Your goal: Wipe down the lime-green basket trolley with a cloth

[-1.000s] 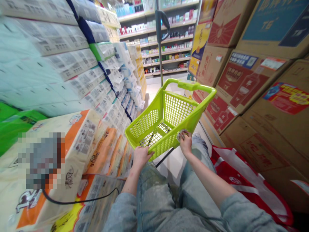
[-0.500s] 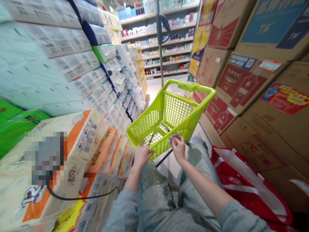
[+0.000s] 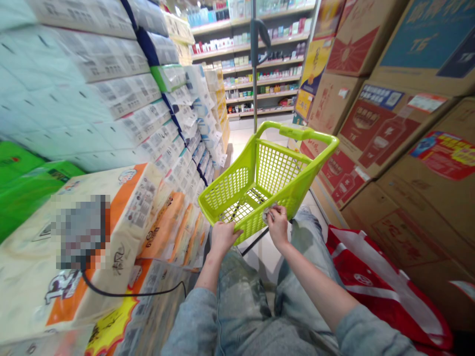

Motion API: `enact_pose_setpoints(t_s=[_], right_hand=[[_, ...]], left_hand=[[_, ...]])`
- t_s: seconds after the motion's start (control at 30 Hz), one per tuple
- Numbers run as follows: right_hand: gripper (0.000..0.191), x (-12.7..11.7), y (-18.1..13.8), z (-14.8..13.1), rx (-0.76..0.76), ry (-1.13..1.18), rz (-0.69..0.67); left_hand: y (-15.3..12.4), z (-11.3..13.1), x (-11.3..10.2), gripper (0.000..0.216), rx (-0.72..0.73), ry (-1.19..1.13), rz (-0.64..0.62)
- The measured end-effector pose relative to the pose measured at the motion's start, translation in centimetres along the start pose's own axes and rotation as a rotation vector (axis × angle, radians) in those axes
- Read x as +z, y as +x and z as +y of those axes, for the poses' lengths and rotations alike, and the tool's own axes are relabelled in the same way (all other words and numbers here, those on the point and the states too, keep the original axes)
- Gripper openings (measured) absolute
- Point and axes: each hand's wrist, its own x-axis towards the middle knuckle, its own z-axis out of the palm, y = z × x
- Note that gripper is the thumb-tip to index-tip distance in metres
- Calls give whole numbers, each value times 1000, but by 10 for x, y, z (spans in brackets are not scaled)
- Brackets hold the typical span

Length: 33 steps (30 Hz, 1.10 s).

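A lime-green plastic shopping basket [image 3: 299, 193] with a tall looped handle and lattice walls stands in front of my knees, its inside showing no goods. My left hand [image 3: 223, 236] is closed over the basket's near rim at the left corner. In the fingers of my right hand [image 3: 278, 223] is a crumpled greyish cloth [image 3: 266, 213], pressed to the outer face of the near wall. The fingers partly cover the cloth, so its full shape is hidden.
Tissue packs [image 3: 111, 99] are stacked along the left, with a blurred-out device [image 3: 81, 232] and black cable on a nearer pack. Cardboard cartons [image 3: 401, 198] rise on the right beside a red bag [image 3: 371, 277]. A grey pole [image 3: 255, 94] stands behind the basket, before shelves [image 3: 267, 64].
The whole view has shifted slightly, so the scene sits a little further right. My left hand stays on the rim; my right hand and the cloth keep nearly the same place on the basket wall.
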Motion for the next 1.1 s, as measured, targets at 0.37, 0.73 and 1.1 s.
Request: enact_pose_setpoints(t_s=[0.37, 0.73, 1.1], right_hand=[[12, -15, -9, -16, 90, 92, -25], [13, 1, -28, -31, -54, 38, 3], [21, -2, -25, -21, 125, 119, -14]], left_hand=[[-2, 2, -1, 37, -1, -26, 3], [-4, 4, -2, 37, -27, -65, 6], [-7, 5, 1, 42, -11, -80, 19]])
